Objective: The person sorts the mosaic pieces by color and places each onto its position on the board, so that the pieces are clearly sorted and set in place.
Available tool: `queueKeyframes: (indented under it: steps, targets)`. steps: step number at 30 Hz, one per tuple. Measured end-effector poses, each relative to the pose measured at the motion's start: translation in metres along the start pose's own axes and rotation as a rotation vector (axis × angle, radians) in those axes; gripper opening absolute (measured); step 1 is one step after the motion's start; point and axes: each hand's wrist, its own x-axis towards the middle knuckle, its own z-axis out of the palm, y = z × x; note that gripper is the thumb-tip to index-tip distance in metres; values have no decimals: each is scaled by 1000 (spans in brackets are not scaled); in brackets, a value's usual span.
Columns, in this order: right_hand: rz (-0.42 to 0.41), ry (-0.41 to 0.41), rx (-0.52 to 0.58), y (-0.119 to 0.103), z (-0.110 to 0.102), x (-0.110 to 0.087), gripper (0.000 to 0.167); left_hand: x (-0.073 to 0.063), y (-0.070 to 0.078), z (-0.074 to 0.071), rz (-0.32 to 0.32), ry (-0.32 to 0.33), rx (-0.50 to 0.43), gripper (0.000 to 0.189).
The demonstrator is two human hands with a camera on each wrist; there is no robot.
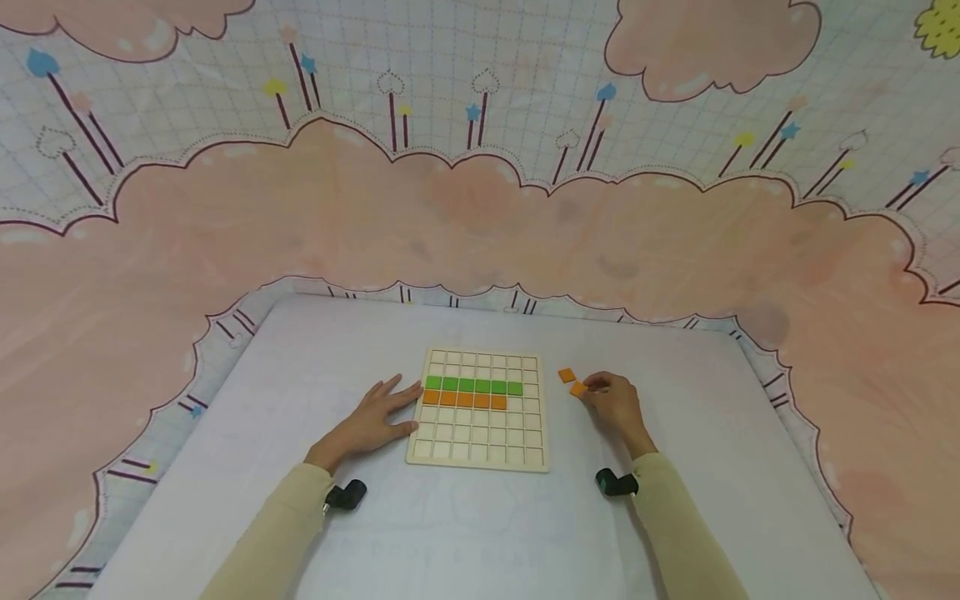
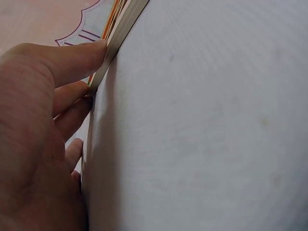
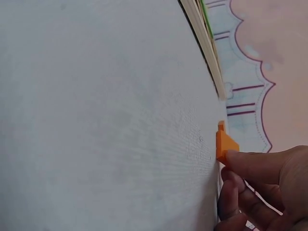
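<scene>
A pale wooden grid board (image 1: 480,468) lies flat on the table. One of its rows carries several green tiles (image 1: 467,385), and the row just below carries several orange tiles (image 1: 464,400). Along the board's left edge rests my left hand (image 1: 372,419), its fingers spread, with thumb and fingertips touching the rim (image 2: 126,27). To the right of the board, my right hand (image 1: 617,406) pinches a loose orange tile (image 3: 224,146) between thumb and fingers. Another loose orange tile (image 1: 566,375) lies beside it, up and to the left.
A white-covered table (image 1: 480,533) bears the board. Behind and around it hangs a patterned cloth (image 1: 480,225) with clouds and candle-like shapes. A small black device is worn at each wrist, the left one (image 1: 347,495) and the right one (image 1: 617,482).
</scene>
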Motion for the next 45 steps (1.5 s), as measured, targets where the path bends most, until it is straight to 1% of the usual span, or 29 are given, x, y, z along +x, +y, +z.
queueKeyframes:
  steps: [8, 15, 21, 28, 33, 45]
  targets:
    - [-1, 17, 26, 3, -1, -2, 21, 1, -3, 1, -3, 6, 7, 66]
    - [2, 21, 47, 1, -2, -7, 19, 1, -3, -1, 15, 2, 22, 65]
    - [-6, 29, 89, -8, -6, -12, 17, 1, -2, -4, 33, 3, 18, 65]
    - [-40, 35, 84, -18, -8, -18, 17, 1, -2, -1, -1, -2, 10, 66]
    - [-68, 31, 106, -25, -9, -21, 17, 0, -3, 1, 0, 0, 10, 67]
    - [-96, 12, 158, -39, -1, -28, 16, 1, -4, 3, 8, 9, 17, 67]
